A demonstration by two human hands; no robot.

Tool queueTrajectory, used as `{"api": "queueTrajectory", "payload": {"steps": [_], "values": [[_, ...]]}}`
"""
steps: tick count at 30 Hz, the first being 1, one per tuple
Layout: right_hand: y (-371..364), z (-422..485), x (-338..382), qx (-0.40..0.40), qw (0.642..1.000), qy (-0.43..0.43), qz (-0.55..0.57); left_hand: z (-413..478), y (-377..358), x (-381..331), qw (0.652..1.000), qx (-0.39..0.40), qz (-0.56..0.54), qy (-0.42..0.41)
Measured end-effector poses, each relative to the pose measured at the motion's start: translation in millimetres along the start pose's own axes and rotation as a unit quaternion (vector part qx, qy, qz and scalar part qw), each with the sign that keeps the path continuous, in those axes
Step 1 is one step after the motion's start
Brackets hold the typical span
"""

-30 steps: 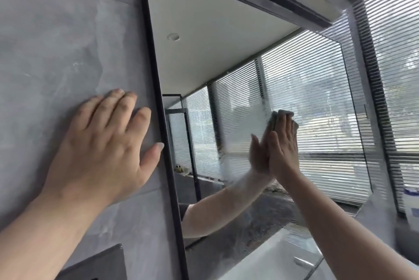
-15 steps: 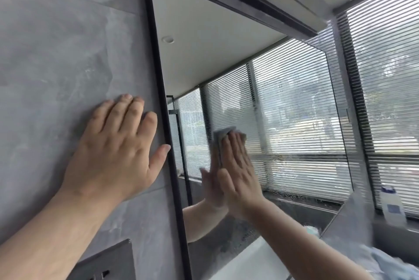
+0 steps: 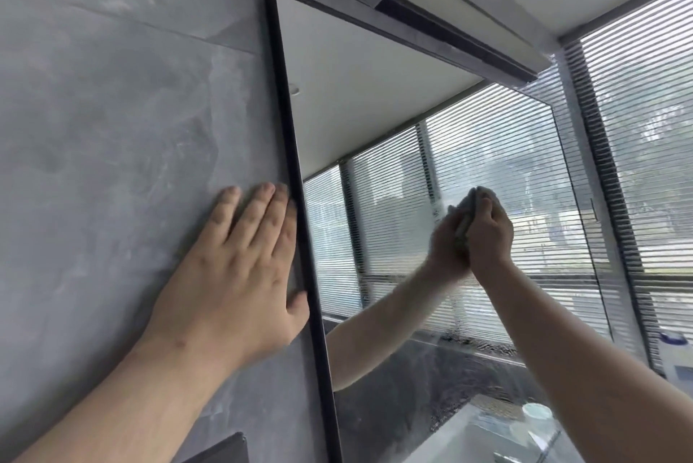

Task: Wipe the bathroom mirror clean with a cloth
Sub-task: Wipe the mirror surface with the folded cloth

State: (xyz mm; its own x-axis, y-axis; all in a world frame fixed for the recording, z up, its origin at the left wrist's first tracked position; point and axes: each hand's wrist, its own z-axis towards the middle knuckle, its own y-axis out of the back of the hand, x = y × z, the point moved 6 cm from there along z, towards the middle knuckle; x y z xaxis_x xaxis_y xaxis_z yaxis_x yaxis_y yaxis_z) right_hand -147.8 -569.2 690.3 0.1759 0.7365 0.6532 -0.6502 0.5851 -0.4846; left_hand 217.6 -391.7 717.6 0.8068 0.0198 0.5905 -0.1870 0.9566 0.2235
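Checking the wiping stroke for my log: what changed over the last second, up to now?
The right hand, pressing the cloth on the mirror, swept left toward the black frame, then back right, away from it. Nothing was taken or let go. The left hand stayed flat on the grey wall beside the frame.

The left hand (image 3: 240, 275) lies flat with its palm against the wall (image 3: 112, 125). Its 4 fingers are straight, close together and pointing up, and the thumb is spread to the right. The bare left forearm (image 3: 112, 406) runs down to the lower left corner. The right hand (image 3: 489, 233) reaches forward, its fingers bent over a bunched cloth (image 3: 473, 197) that it presses to the mirror (image 3: 375, 106). Its wrist is nearly straight, and the bare right forearm (image 3: 585, 357) slopes down to the lower right.
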Motion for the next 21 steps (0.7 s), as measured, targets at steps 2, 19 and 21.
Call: {"api": "queueTrajectory", "payload": {"steps": [2, 19, 21], "values": [[-8.5, -10.0, 9.9, 0.029, 0.999, 0.012, -0.039, 0.6, -0.8, -0.5, 1.000, 0.006, 0.004, 0.001], [-22.1, -89.0, 93.8, 0.094, 0.953, 0.244, -0.153, -1.8, 3.5, 1.5, 0.997, 0.074, 0.036, -0.008], [-15.4, -73.2, 88.2, 0.055, 0.977, 0.149, -0.139, -2.6, 4.4, 0.8, 0.998, 0.054, 0.040, -0.012]]}}
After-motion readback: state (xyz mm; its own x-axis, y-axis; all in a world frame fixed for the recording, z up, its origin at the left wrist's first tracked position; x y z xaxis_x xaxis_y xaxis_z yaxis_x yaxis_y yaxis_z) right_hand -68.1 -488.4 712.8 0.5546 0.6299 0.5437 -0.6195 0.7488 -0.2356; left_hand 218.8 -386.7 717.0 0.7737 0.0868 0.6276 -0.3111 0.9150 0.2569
